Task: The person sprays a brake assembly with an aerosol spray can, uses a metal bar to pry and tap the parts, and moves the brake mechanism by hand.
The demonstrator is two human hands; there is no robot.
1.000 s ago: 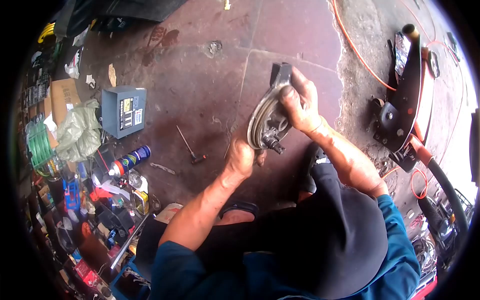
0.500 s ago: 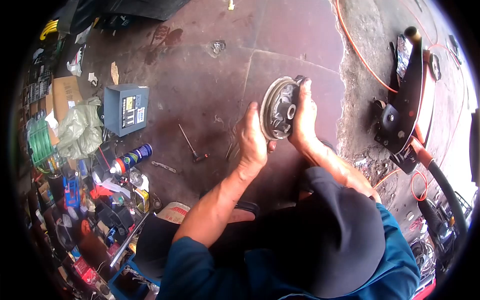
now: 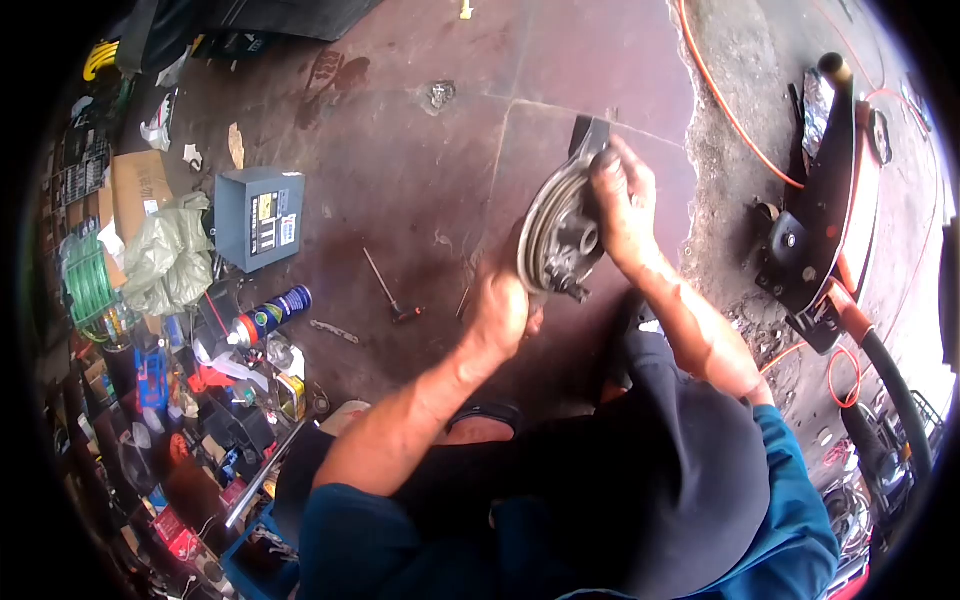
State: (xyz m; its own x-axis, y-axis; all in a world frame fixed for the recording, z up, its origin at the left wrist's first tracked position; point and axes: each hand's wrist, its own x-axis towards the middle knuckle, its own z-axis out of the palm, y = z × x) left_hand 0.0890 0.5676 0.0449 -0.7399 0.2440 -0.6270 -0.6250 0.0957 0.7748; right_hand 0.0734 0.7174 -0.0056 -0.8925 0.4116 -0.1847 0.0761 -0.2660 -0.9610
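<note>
Both hands hold a round, greasy metal drum brake (image 3: pixel 560 235) above the floor, with a ribbed rim and a central hub sleeve. My right hand (image 3: pixel 628 205) grips its upper right edge, thumb on the near side. Beside those fingers, a dark flat arm (image 3: pixel 588 136) sticks up from the brake. My left hand (image 3: pixel 500 308) is closed at the lower left rim, some fingertips hidden behind the part. Below and left of the brake, a T-handled tool (image 3: pixel 385 290) lies on the floor.
A grey box (image 3: pixel 260 218) stands at left, near a blue spray can (image 3: pixel 272 315) and a small flat metal strip (image 3: pixel 334 331). Tools, bags and parts crowd the left side. A floor jack (image 3: pixel 825 220) and an orange hose (image 3: pixel 730 110) lie at right.
The drum brake has been turned and tilted, and its dark arm now shows at the top. My left hand has moved down along the rim; my right hand has shifted its grip.
</note>
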